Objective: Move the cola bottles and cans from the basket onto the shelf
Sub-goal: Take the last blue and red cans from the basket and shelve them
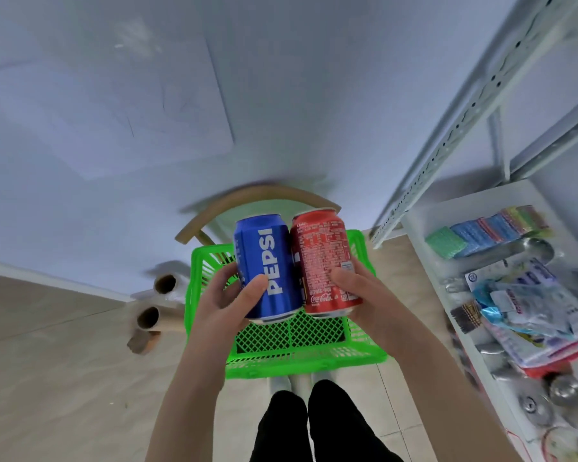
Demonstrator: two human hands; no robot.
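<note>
- Above the green basket (301, 356): left grip (226, 303) holds blue Pepsi can (264, 258).
- Alongside, right grip (357, 291) holds red Coca-Cola can (321, 251); cans touching.
- Right of basket: white shelf (447, 208).

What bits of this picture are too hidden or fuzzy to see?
Head view:
Green basket: far part hidden behind the blue can and red can.
Shelf: cut off by the right edge; its goods are blurred.
Can tops: turned away from the camera.

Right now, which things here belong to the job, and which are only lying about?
For the job: blue can in left hand, red can in right hand, green basket, shelf.
Lying about: cardboard rolls, sponges, packets, chair.
</note>
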